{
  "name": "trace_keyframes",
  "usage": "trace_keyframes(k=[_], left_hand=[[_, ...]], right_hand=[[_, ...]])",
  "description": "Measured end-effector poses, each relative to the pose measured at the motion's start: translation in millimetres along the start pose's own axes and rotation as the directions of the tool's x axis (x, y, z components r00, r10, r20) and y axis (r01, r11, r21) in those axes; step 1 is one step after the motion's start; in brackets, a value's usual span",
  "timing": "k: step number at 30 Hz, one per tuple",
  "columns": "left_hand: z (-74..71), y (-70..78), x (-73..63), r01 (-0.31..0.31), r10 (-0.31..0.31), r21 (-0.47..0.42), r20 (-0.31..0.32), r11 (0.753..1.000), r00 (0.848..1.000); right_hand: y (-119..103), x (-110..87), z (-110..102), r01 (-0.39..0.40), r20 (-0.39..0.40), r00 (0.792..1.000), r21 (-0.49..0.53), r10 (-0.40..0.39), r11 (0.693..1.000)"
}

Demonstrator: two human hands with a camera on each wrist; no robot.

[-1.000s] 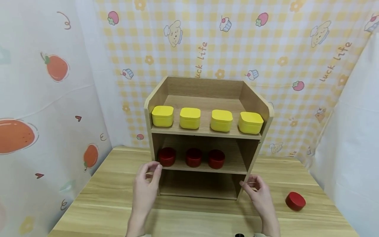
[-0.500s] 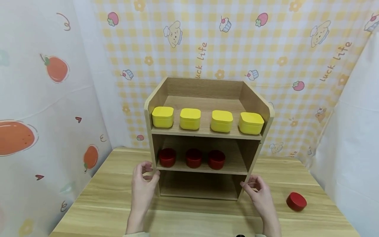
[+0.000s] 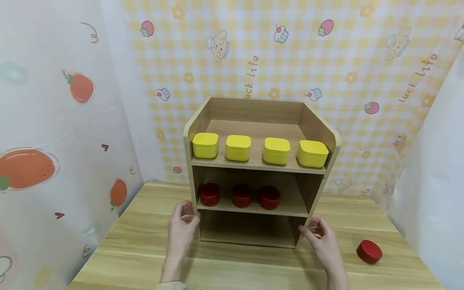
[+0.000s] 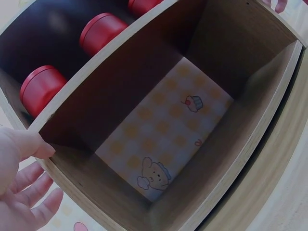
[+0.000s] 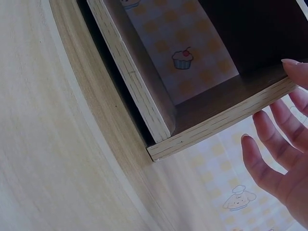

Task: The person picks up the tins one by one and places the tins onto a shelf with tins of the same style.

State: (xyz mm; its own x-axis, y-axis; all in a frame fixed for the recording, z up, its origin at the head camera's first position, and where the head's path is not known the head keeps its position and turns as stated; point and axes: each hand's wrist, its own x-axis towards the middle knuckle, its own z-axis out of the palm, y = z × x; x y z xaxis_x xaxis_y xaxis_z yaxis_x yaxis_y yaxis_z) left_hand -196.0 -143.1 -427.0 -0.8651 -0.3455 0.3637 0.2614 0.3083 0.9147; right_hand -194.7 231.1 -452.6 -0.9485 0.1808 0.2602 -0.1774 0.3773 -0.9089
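A small wooden shelf unit (image 3: 253, 210) stands on the table, with three levels. My left hand (image 3: 181, 229) grips its left side panel, the thumb (image 4: 33, 144) on the front edge and the other fingers outside. On the opposite side my right hand (image 3: 324, 243) pinches the right side panel (image 5: 216, 115) low down, thumb at the inner face. Several yellow boxes (image 3: 238, 148) line the top level. Three round red tins (image 3: 241, 196) sit on the middle level, left of its right end. Through the bottom level's open back, the checked cloth shows in both wrist views.
Another red tin (image 3: 369, 251) lies on the wooden table (image 3: 137, 241), to the right of my right hand. A yellow checked cloth (image 3: 272, 60) hangs behind the shelf unit, and white printed cloth (image 3: 119, 100) closes off the left side.
My left hand has slid a little down the left panel, its thumb now below the middle board. The head view has shifted slightly, moving everything rightward in it. The right hand keeps its hold.
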Motion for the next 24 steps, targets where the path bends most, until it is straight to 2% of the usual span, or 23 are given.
trace_keyframes(k=[11, 18, 21, 24], left_hand=[[-0.4, 1.0, -1.9, 0.017, -0.017, 0.000, 0.010, 1.000, 1.000], [-0.8, -0.5, -1.3, 0.022, -0.022, 0.012, 0.002, 1.000, 1.000], [0.4, -0.5, -0.4, 0.021, -0.021, 0.014, 0.003, 1.000, 1.000], [2.3, -0.8, 0.6, 0.018, -0.018, 0.015, 0.005, 1.000, 1.000]], right_hand=[[-3, -4.1, -8, 0.007, 0.006, 1.000, -0.022, -0.007, 1.000], [-3, -9.3, -29, -0.010, -0.073, 0.997, -0.082, 0.004, 0.997], [1, -11.9, -42, -0.008, -0.122, 0.993, -0.035, 0.004, 0.999], [9, -16.0, -55, -0.020, -0.166, 0.985, 0.105, 0.037, 0.994]])
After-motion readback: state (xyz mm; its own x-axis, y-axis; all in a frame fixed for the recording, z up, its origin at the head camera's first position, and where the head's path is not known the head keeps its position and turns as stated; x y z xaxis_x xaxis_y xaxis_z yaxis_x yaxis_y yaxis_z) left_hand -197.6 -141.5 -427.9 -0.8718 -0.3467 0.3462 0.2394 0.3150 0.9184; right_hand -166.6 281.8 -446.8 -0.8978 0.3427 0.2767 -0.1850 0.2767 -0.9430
